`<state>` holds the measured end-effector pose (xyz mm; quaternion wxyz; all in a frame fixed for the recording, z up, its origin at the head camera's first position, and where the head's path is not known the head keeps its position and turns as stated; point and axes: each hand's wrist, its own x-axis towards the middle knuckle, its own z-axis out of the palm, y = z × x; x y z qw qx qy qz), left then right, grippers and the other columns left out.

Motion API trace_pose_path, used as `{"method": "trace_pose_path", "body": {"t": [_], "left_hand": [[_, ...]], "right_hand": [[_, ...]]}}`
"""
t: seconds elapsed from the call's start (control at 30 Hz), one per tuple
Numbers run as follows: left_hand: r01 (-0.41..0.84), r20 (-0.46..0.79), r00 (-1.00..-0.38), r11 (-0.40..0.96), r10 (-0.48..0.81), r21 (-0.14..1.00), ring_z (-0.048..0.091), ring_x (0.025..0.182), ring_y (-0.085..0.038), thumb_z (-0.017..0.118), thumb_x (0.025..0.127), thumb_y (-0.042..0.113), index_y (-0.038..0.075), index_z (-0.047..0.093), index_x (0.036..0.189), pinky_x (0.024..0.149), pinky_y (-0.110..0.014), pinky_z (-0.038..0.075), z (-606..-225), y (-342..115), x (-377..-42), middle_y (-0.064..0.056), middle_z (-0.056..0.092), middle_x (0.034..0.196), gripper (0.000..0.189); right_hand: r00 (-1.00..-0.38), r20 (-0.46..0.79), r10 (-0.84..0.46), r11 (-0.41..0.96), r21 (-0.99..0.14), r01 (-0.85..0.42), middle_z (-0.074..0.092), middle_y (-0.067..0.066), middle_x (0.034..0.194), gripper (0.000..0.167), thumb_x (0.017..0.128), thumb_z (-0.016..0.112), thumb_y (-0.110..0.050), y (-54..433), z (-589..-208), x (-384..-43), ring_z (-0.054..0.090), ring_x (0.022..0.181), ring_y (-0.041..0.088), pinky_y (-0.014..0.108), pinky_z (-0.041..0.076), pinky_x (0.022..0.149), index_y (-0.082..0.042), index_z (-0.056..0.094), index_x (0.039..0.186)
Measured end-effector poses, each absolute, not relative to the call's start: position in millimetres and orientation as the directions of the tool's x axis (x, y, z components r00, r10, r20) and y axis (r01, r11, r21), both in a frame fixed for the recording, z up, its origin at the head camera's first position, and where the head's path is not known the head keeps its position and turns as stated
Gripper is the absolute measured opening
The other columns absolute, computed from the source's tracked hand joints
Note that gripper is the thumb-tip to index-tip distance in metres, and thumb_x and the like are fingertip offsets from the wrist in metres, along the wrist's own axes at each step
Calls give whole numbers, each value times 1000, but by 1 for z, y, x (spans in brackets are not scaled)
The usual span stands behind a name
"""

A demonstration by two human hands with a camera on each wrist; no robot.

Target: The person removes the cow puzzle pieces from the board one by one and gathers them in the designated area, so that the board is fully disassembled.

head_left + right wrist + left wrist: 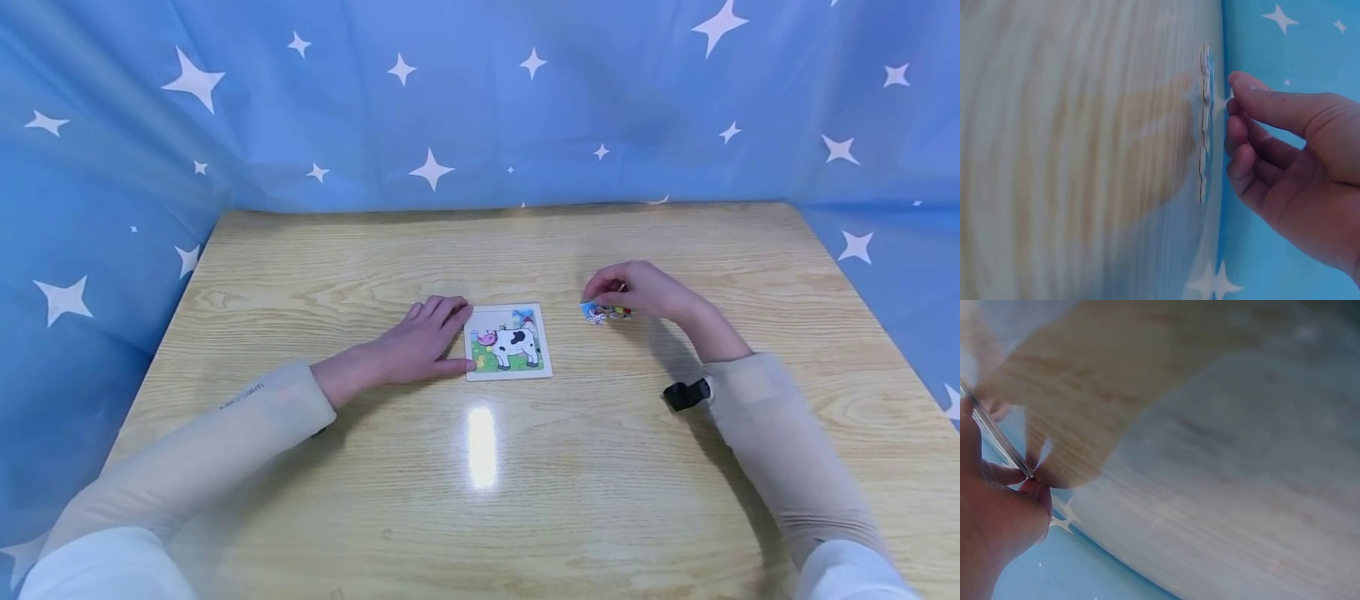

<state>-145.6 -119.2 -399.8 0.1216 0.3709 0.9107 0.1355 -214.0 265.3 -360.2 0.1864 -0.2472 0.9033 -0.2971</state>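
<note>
My left hand [416,342] rests at the left side of a small square jigsaw board [546,373] with a white border. Its thumb lies at the lower left corner and its forefinger at the upper left one. A cow picture [512,346] fills most of the board, with a pale bare patch at the upper left. My right hand [637,287] is over several colourful jigsaw pieces [597,314] to the right of the board, partly hiding them. In the right wrist view its loosely bent fingers [1241,159] are just above the flat pieces [1204,125], with a gap between.
The wooden table [360,517] carries a bright light reflection in front of the board. A blue curtain [480,100] with white stars hangs behind the table and along its sides. A black strap end [686,395] sticks out from the right sleeve.
</note>
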Motion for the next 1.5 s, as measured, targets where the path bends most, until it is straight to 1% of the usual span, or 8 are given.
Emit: {"method": "trace_pose_path", "body": {"t": [0.13,0.23,0.33,0.57,0.83,1.03,1.3,1.5], "left_hand": [[641,-122,-696,689,707,338,27,159,-41,62,112,53,-7,29,171,125,-58,28,-401,-120,-146,-25,28,175,91],[637,-126,-698,692,705,340,27,159,-41,62,112,53,-7,28,171,126,-58,28,-401,-120,-146,-25,28,175,91],[636,-128,-699,694,703,337,27,159,-41,62,111,53,-7,28,171,126,-58,28,-401,-120,-146,-24,28,175,91],[647,-121,-695,690,709,325,27,160,-41,62,111,54,-8,28,171,127,-58,27,-401,-121,-145,-25,28,175,92],[657,-110,-687,679,718,328,28,159,-42,62,112,52,-9,28,170,127,-59,28,-401,-120,-145,-26,28,175,91],[655,-110,-689,681,716,329,28,159,-42,62,112,52,-9,28,170,127,-59,28,-401,-120,-145,-26,29,174,91],[652,-114,-689,682,715,331,27,159,-42,61,112,52,-8,28,171,127,-59,28,-400,-120,-145,-26,29,175,90],[649,-115,-692,684,713,334,28,159,-41,61,112,52,-8,28,171,126,-58,29,-401,-120,-146,-25,29,175,90]], "right_hand": [[-795,-206,-570,694,-639,-332,77,13,111,14,109,67,0,257,-360,-213,64,92,25,29,51,76,1,79,117],[-785,-202,-586,688,-636,-349,77,13,114,14,109,67,0,250,-361,-214,64,91,23,29,52,78,0,79,117],[-770,-191,-609,677,-631,-379,78,12,113,13,109,69,-3,243,-363,-215,64,88,22,31,51,79,-2,80,116],[-735,-170,-657,641,-640,-424,79,9,109,13,107,71,-2,233,-363,-216,69,95,22,33,54,85,-1,80,115],[-715,-182,-675,631,-644,-433,76,7,103,13,106,71,0,222,-362,-216,64,90,23,32,52,81,-2,80,115],[-694,-180,-697,611,-655,-444,77,7,106,13,106,71,1,212,-362,-216,66,97,24,35,54,87,-3,80,115],[-671,-186,-718,595,-665,-452,77,8,107,14,104,72,2,200,-362,-216,69,102,27,39,55,92,-1,79,116],[-644,-176,-744,570,-671,-475,77,7,104,13,104,74,0,192,-361,-216,71,99,27,38,56,90,0,78,115]]}}
